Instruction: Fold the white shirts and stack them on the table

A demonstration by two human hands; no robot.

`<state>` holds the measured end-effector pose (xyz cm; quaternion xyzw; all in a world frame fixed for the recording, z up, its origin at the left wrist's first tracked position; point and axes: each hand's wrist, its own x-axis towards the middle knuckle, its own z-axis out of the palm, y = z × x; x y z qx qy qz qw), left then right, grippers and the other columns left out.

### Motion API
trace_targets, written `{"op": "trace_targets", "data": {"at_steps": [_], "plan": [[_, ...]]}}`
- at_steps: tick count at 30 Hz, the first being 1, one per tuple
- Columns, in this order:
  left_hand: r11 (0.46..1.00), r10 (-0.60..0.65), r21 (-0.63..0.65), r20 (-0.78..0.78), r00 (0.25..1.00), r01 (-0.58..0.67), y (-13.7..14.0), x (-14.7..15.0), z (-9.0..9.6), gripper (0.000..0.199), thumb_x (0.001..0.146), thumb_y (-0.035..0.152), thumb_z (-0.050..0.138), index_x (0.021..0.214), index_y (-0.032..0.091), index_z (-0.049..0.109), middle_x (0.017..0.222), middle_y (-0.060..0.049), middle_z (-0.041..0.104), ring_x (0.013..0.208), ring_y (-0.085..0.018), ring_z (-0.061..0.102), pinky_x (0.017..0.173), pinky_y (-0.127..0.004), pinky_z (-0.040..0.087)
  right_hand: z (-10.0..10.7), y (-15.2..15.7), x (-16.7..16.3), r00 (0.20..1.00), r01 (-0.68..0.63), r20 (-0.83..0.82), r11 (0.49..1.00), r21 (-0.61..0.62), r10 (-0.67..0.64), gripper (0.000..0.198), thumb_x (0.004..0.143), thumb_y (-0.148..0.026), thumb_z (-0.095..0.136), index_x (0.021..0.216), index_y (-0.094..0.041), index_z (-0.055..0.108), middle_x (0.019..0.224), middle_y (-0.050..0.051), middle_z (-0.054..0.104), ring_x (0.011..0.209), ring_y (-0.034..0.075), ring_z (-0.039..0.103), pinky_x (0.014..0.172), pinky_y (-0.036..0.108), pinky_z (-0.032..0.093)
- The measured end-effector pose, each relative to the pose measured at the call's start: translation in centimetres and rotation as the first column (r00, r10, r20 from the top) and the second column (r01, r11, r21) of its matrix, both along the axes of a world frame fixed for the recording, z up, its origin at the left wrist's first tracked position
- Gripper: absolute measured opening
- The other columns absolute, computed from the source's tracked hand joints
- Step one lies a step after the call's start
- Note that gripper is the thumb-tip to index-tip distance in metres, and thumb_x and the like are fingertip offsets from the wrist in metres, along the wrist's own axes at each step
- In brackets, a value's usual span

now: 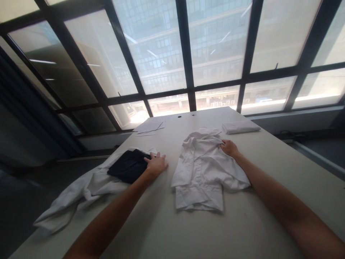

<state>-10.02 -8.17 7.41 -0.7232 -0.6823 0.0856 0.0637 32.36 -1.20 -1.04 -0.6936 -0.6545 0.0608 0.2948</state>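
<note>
A white shirt (201, 172) lies partly folded in the middle of the pale table (188, 230). My right hand (229, 147) rests on its upper right part, fingers closed on the fabric near the collar. My left hand (156, 164) lies flat on the table with its fingers spread, touching the edge of a dark navy garment (128, 166). That dark garment sits on top of another white garment (81, 190) that hangs over the table's left edge.
A folded white cloth (240, 126) lies at the far right of the table. Sheets of paper (149, 126) lie at the far left end. Large dark-framed windows (185, 54) stand behind the table. The table's left edge drops to a dark floor.
</note>
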Motion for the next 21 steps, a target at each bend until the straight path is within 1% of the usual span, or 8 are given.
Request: {"op": "trace_targets", "data": {"at_steps": [2,5,8,11,14,17,20,21], "plan": [[0.998,0.046,-0.033,-0.037,0.998,-0.047,-0.7,-2.4,0.0,0.048,0.094,0.042,0.051,0.14,0.03,0.057,0.16,-0.015,0.036,0.142,-0.053,0.029,0.097,-0.076,0.035,0.1,0.0,-0.1,1.0,0.011,0.005,1.0,-0.007,-0.011,0.031,0.085,-0.026,0.056,0.106,-0.021,0.077,0.103,0.013,0.077,0.093,0.025,0.07,0.076,0.027,0.046],[1.0,0.001,-0.029,-0.037,0.999,-0.002,-0.9,-4.9,1.3,0.047,0.092,0.027,0.049,0.138,0.028,0.06,0.146,-0.015,0.054,0.124,-0.04,0.056,0.095,-0.053,0.049,0.1,-0.1,-0.2,1.0,0.023,0.016,1.0,-0.011,-0.023,0.03,0.085,-0.027,0.055,0.104,-0.02,0.078,0.102,0.013,0.077,0.093,0.025,0.07,0.076,0.027,0.045],[0.994,0.016,0.11,-0.039,0.999,-0.011,-0.3,-7.1,4.3,0.043,0.091,0.016,0.042,0.123,0.021,0.07,0.122,-0.014,0.07,0.109,-0.03,0.067,0.092,-0.038,0.05,0.2,-0.3,-0.2,0.999,0.025,0.028,1.0,-0.014,-0.024,0.029,0.086,-0.026,0.054,0.102,-0.02,0.077,0.101,0.013,0.077,0.092,0.025,0.07,0.075,0.027,0.044],[0.941,0.117,0.318,0.008,0.993,-0.113,0.6,-9.9,7.7,0.041,0.09,0.016,0.047,0.123,0.02,0.071,0.116,-0.009,0.073,0.105,-0.025,0.066,0.088,-0.032,0.048,0.3,-0.4,-0.2,0.999,0.022,0.034,1.0,-0.02,-0.021,0.028,0.086,-0.025,0.053,0.099,-0.02,0.077,0.099,0.013,0.077,0.09,0.024,0.07,0.073,0.026,0.044],[0.804,0.188,0.557,0.092,0.978,-0.207,0.9,-13.2,10.5,0.042,0.092,0.019,0.045,0.128,0.021,0.067,0.121,-0.004,0.072,0.101,-0.021,0.065,0.085,-0.028,0.047,0.2,-0.4,-0.1,0.999,0.028,0.039,0.999,-0.023,-0.027,0.028,0.087,-0.026,0.054,0.1,-0.02,0.078,0.099,0.013,0.077,0.09,0.024,0.07,0.073,0.026,0.043],[0.597,0.223,0.742,0.212,0.952,-0.305,0.7,-16.4,13.1,0.043,0.094,0.021,0.04,0.128,0.023,0.065,0.128,0.0,0.068,0.107,-0.017,0.061,0.089,-0.024,0.044,0.1,-0.3,0.0,0.998,0.034,0.047,0.999,-0.029,-0.033,0.028,0.087,-0.027,0.054,0.102,-0.02,0.078,0.1,0.013,0.077,0.091,0.024,0.07,0.074,0.026,0.044],[0.383,0.218,0.856,0.283,0.934,-0.348,0.1,-19.2,15.5,0.045,0.096,0.019,0.035,0.134,0.02,0.06,0.134,0.003,0.064,0.116,-0.015,0.054,0.099,-0.023,0.038,0.1,-0.2,0.1,0.998,0.033,0.054,0.999,-0.032,-0.031,0.03,0.087,-0.026,0.054,0.104,-0.021,0.078,0.102,0.013,0.077,0.093,0.025,0.069,0.074,0.027,0.043],[0.345,0.251,0.866,0.286,0.925,-0.361,-0.2,-19.9,16.2,0.044,0.097,0.021,0.034,0.134,0.021,0.059,0.136,0.003,0.062,0.117,-0.015,0.053,0.1,-0.024,0.038,0.1,-0.3,0.1,0.998,0.032,0.056,0.999,-0.033,-0.031,0.03,0.087,-0.026,0.054,0.105,-0.021,0.077,0.102,0.013,0.077,0.093,0.025,0.069,0.074,0.027,0.043]]}}
